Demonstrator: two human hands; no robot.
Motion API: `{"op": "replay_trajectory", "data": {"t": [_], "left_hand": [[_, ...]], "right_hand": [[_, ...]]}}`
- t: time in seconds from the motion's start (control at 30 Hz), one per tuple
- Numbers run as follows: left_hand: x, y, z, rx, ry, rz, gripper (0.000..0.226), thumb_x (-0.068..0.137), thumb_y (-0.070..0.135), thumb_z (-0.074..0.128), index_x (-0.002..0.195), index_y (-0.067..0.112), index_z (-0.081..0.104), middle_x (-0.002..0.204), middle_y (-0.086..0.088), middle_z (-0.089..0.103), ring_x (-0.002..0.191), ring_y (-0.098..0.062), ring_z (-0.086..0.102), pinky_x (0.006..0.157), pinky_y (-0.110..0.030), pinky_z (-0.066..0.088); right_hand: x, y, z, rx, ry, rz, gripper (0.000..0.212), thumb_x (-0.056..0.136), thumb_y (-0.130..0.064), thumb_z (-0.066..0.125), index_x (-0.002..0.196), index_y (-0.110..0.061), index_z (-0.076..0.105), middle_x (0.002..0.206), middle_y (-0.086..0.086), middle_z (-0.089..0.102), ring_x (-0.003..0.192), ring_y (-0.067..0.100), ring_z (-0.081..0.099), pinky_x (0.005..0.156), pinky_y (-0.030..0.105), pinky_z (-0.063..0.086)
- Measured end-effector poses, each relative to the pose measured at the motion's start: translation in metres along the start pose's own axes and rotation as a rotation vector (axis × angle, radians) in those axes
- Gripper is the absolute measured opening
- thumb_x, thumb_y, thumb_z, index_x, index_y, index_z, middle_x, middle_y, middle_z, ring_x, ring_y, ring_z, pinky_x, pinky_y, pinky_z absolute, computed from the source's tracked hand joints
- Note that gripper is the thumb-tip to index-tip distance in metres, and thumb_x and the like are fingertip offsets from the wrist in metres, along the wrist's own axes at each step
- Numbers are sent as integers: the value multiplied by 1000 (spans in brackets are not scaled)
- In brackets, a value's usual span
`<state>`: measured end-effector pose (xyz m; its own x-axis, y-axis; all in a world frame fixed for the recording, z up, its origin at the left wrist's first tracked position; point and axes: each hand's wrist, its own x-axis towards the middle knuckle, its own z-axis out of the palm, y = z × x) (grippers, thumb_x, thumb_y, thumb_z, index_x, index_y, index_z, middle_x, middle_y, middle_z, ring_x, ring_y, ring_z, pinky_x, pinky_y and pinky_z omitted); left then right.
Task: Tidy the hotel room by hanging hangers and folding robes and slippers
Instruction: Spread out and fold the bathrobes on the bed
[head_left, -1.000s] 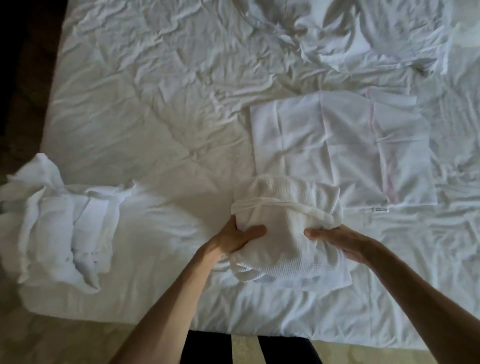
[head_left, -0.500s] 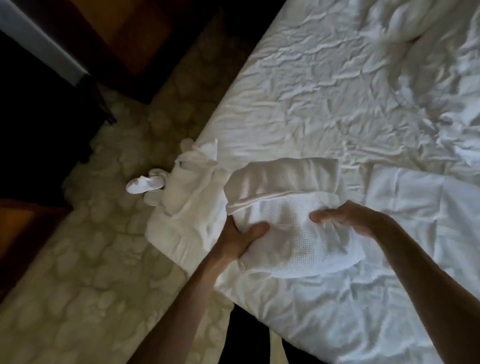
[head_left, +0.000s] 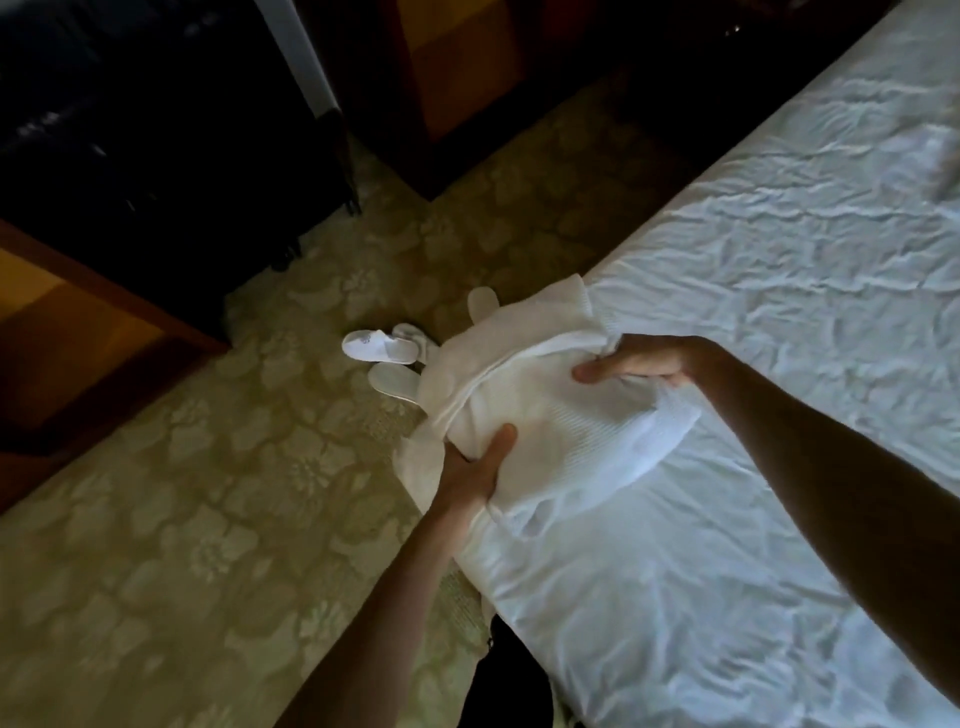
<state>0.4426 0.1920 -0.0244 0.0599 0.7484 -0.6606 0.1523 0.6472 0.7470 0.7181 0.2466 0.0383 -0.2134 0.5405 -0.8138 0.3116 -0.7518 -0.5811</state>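
Observation:
A folded white waffle robe (head_left: 561, 415) hangs in the air over the left corner of the bed (head_left: 779, 312). My left hand (head_left: 475, 467) grips its near left edge, thumb on top. My right hand (head_left: 639, 361) grips its far right edge. White slippers (head_left: 379, 345) lie on the carpet just left of the bed corner, one upright and another (head_left: 392, 382) turned sole-up. The robe hides whatever lies behind it at the bed corner, apart from a strip of white cloth (head_left: 415, 462) below my left hand.
Patterned beige carpet (head_left: 182, 519) covers the floor to the left. A dark chair on wheels (head_left: 182, 130) and wooden furniture (head_left: 67, 338) stand along the left and back. The wrinkled white sheet fills the right side.
My hands have lifted the folded robe off the bed and carried it left toward the bed corner. My view has swung left, bringing the carpet, slippers and furniture into sight.

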Motion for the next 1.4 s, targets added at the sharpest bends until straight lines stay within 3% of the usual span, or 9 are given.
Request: {"op": "replay_trajectory", "data": {"t": [0.2, 0.37, 0.57, 0.77, 0.87, 1.07, 1.13, 1.23, 1.4], "left_hand": [[63, -58, 11, -12, -30, -171, 108, 38, 65, 95, 131, 23, 58, 125, 2, 68, 116, -21, 66, 94, -44, 57], [89, -68, 14, 77, 73, -303, 136, 57, 47, 94, 158, 24, 6, 158, -13, 22, 139, -37, 39, 101, -44, 47], [117, -98, 16, 56, 30, -417, 147, 57, 50, 93, 158, 18, -9, 161, -15, 22, 142, -32, 37, 108, -41, 42], [145, -122, 19, -83, -84, -324, 151, 30, 74, 90, 154, 13, 29, 133, 0, 62, 116, -15, 63, 98, -34, 55], [149, -120, 29, -143, -109, -277, 152, 37, 64, 82, 159, 14, 5, 146, 1, 47, 130, -17, 51, 105, -31, 44], [138, -111, 35, -220, -85, -268, 166, 33, 82, 76, 158, 19, -13, 157, 1, 30, 139, -22, 41, 116, -40, 37], [117, -95, 23, -273, -90, -225, 163, 30, 82, 85, 159, 28, 2, 155, -1, 39, 135, -24, 48, 112, -45, 42], [77, -64, -8, -299, -114, -190, 143, 39, 72, 90, 154, 34, 15, 143, 1, 54, 125, -22, 59, 105, -46, 51], [-23, -17, -78, -326, -130, -164, 118, 56, 62, 91, 152, 28, 31, 135, -5, 63, 119, -27, 65, 99, -48, 54]], "right_hand": [[99, 48, -5, -195, 175, 85, 72, 55, -53, 89, 116, -24, 66, 108, -1, 74, 101, 21, 70, 92, 37, 54], [129, 68, -11, -248, 408, 67, 101, 66, -48, 88, 145, -19, 33, 127, -2, 42, 118, 23, 49, 96, 39, 43], [150, 79, -20, -133, 85, 90, 101, 55, -54, 91, 140, -24, 46, 132, -4, 63, 112, 15, 65, 90, 30, 50], [168, 89, -25, -57, 2, 143, 93, 44, -70, 87, 118, -18, 64, 108, 1, 76, 102, 21, 71, 89, 33, 50], [182, 107, -31, 67, 54, 194, 76, 60, -59, 82, 122, -21, 60, 115, 2, 71, 105, 20, 65, 93, 31, 46], [169, 119, -25, 298, 176, 210, 122, 27, -78, 87, 133, -27, 53, 130, 3, 62, 117, 25, 56, 112, 45, 33], [141, 94, -3, 271, 207, 120, 108, 36, -81, 83, 127, -29, 56, 124, -1, 63, 109, 20, 57, 106, 39, 35], [82, 60, 34, 216, 163, 66, 44, 85, -68, 54, 107, -30, 56, 96, -3, 63, 87, 13, 57, 85, 33, 40], [-1, 1, 101, 186, 94, -12, 25, 97, -52, 47, 107, -32, 59, 93, -9, 68, 85, 6, 60, 68, 22, 43]]}}
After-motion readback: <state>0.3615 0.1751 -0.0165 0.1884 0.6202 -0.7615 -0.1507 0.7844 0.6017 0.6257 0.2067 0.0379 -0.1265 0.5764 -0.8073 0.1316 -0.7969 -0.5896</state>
